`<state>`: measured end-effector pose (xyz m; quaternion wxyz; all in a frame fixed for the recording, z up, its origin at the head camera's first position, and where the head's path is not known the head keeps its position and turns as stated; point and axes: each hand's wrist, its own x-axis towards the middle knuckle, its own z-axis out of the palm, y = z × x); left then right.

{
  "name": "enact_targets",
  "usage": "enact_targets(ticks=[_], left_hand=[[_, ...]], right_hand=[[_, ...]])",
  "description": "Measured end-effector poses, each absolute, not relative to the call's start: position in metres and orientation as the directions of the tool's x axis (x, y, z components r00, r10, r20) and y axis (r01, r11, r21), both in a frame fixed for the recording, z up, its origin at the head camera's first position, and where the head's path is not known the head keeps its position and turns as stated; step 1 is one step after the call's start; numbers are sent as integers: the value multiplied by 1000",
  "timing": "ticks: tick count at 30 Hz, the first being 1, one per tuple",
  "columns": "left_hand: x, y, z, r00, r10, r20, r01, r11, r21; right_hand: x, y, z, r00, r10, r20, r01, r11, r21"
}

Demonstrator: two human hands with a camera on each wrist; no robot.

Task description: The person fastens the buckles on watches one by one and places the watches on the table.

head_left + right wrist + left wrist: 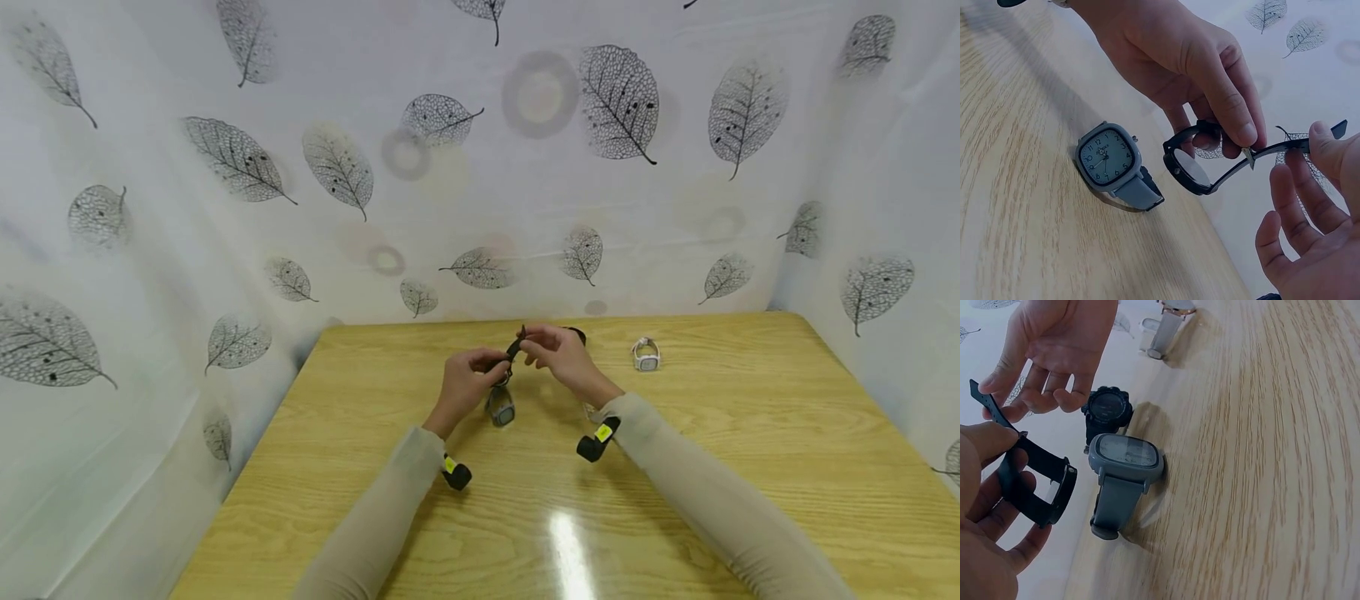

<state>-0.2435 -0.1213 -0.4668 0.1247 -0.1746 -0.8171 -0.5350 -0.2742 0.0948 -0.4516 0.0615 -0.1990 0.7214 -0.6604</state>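
A black-strapped wristwatch [1188,172] is held up above the table between both hands. The left hand [462,385] pinches its strap by the buckle [1247,155], thumb against fingers. Between thumb and fingers, the right hand [558,354] grips the free end of the strap [985,397]. The strap runs through the buckle, so the watch forms a loop. Just below the hands a grey square-faced watch [1107,156] stands on the table, its strap closed in a loop. Behind it in the left wrist view is a black round watch [1109,407].
A white watch [647,357] stands on the wooden table [720,467] to the right. Another watch [592,412] is partly hidden by the right wrist. A leaf-patterned curtain [480,192] hangs behind the table. Each sleeve carries a small black wrist camera [456,475].
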Motion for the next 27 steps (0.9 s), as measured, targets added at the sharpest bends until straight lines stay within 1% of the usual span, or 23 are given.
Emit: enact_targets(ticks=[3, 9, 17, 20, 24, 27], left_hand=[[-243, -121, -466, -915, 136, 380, 403, 356, 843], [-244, -121, -465, -922, 116, 369, 387, 310, 868], [-243, -122, -462, -919, 172, 355, 393, 320, 862], [-243, -123, -461, -923, 196, 331, 380, 327, 865], [-244, -126, -462, -924, 183, 336, 378, 309, 873], [-241, -126, -459, -920, 155, 361, 391, 273, 879]], right_hand=[[-274, 94, -452, -905, -380, 189, -228, 58, -972], [-273, 92, -455, -880, -406, 246, -313, 105, -944], [-274, 92, -455, -881, -384, 277, -348, 130, -928], [-273, 93, -453, -879, -377, 290, -354, 113, -928], [-273, 93, -452, -876, -375, 305, -357, 78, -931], [-272, 93, -449, -878, -359, 316, -371, 93, -924]])
